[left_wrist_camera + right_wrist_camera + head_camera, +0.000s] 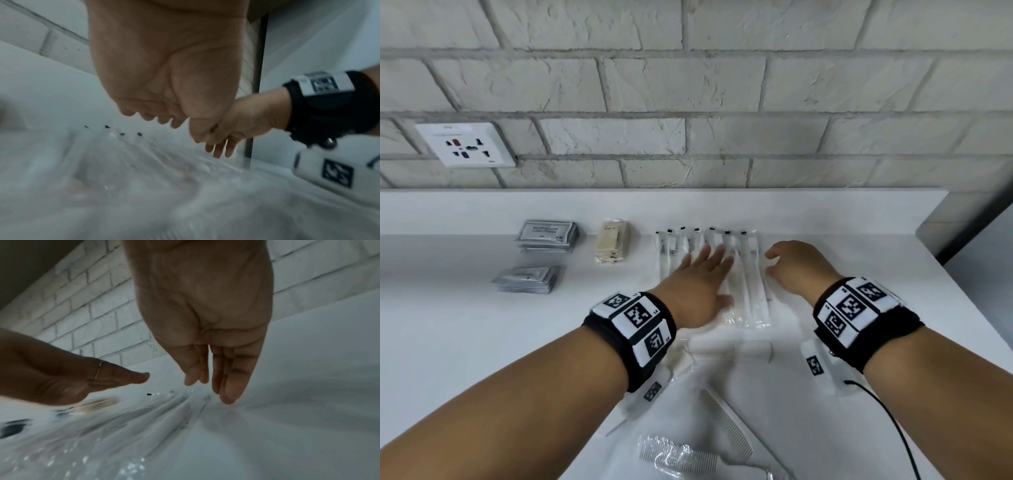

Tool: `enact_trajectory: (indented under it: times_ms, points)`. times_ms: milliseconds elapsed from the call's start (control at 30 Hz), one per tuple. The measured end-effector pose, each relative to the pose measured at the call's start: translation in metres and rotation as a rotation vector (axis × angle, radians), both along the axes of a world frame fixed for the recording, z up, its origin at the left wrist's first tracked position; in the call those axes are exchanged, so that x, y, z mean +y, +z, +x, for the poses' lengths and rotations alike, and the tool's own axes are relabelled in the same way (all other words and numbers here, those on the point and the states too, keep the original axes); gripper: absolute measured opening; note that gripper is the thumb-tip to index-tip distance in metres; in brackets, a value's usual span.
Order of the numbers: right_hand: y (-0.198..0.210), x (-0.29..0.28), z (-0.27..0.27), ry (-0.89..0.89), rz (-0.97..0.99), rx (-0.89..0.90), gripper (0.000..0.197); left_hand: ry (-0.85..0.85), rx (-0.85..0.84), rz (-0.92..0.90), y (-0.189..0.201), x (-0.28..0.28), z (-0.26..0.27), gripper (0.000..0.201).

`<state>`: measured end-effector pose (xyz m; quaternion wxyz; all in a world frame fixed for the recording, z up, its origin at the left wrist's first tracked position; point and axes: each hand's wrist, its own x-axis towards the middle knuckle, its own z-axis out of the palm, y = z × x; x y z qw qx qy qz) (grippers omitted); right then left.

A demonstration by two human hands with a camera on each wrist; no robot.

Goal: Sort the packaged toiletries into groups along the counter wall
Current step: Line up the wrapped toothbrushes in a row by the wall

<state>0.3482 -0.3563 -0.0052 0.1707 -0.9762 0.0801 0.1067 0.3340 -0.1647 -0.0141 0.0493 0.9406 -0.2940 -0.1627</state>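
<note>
left hand (698, 284): lay flat, palm down, on the row of clear-wrapped toothbrush packs (748, 274); the fingers were straight and a little spread, pointing to the wall, and gripped nothing.
right hand (796, 267): stood at the right side of the same row, fingers straight and close together, bent down at the knuckles; the fingertips (228, 400) touched the clear plastic at the counter surface, and nothing was pinched.
toothbrush packs: lay side by side near the back edge of the counter (448, 342), right of the middle, with the black-marked ends toward the wall.
beige packets (613, 245): a small stack at the back edge, just left of the toothbrush packs.
shampoo sachets (548, 236): a grey stack at the back edge, further left, with a printed label on top.
plain grey sachets (527, 279): a second stack just in front of the shampoo sachets.
combs (726, 421): white, in clear wrap, loose near the front edge of the counter, between the two forearms.
wall socket (465, 145): on the brick wall, above the left part of the counter.
</note>
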Motion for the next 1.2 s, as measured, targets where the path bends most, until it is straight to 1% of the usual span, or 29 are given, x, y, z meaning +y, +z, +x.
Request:
enact_trajectory:
  times_ms: [67,133,200,267,533,600,667,733,767,833,867,900,967,1033,1100,1200]
  points:
    - [0.004,0.001,-0.009,0.064,0.050,-0.024,0.045,0.170,-0.007,0.071,0.005,0.018,0.004,0.069]
    - [0.008,0.008,-0.018,0.169,0.076,0.048,0.055,0.294,0.064,0.177,0.006,0.038,0.008,0.067]
    - [0.009,0.016,-0.025,0.299,-0.008,0.129,0.061,0.283,0.134,0.247,0.004,0.052,0.008,0.066]
    - [0.008,0.024,-0.029,0.371,-0.071,0.159,0.064,0.236,0.165,0.258,0.001,0.059,0.004,0.066]
    - [0.008,0.031,-0.034,0.389,-0.092,0.168,0.061,0.186,0.149,0.228,-0.006,0.069,0.004,0.063]
    - [0.008,0.029,-0.034,0.385,-0.077,0.169,0.061,0.198,0.138,0.200,-0.007,0.069,0.002,0.064]
    - [0.007,0.025,-0.034,0.332,-0.022,0.129,0.059,0.221,0.100,0.139,-0.005,0.070,0.000,0.064]
    - [0.008,0.022,-0.037,0.271,0.033,0.017,0.049,0.257,0.024,0.070,-0.004,0.073,-0.004,0.062]
    - [0.011,0.021,-0.040,0.259,0.036,-0.040,0.042,0.290,-0.031,0.025,-0.002,0.076,-0.007,0.058]
    - [0.016,0.023,-0.054,0.267,0.047,-0.068,0.025,0.361,-0.149,-0.056,0.006,0.084,-0.019,0.038]
    - [0.019,0.027,-0.063,0.283,0.065,-0.041,0.020,0.386,-0.160,-0.050,0.011,0.089,-0.027,0.028]
    - [0.020,0.033,-0.074,0.315,0.071,0.001,0.016,0.399,-0.123,-0.014,0.015,0.094,-0.037,0.024]
    - [0.015,0.047,-0.094,0.420,0.007,0.071,0.017,0.370,0.022,0.078,0.017,0.102,-0.059,0.029]
    - [0.006,0.060,-0.104,0.504,-0.103,0.090,0.020,0.329,0.122,0.114,0.013,0.102,-0.079,0.035]
    - [-0.001,0.069,-0.109,0.529,-0.170,0.069,0.025,0.330,0.135,0.104,0.006,0.098,-0.098,0.036]
    - [-0.003,0.071,-0.113,0.447,-0.167,0.094,0.046,0.379,0.105,0.072,0.002,0.093,-0.113,0.034]
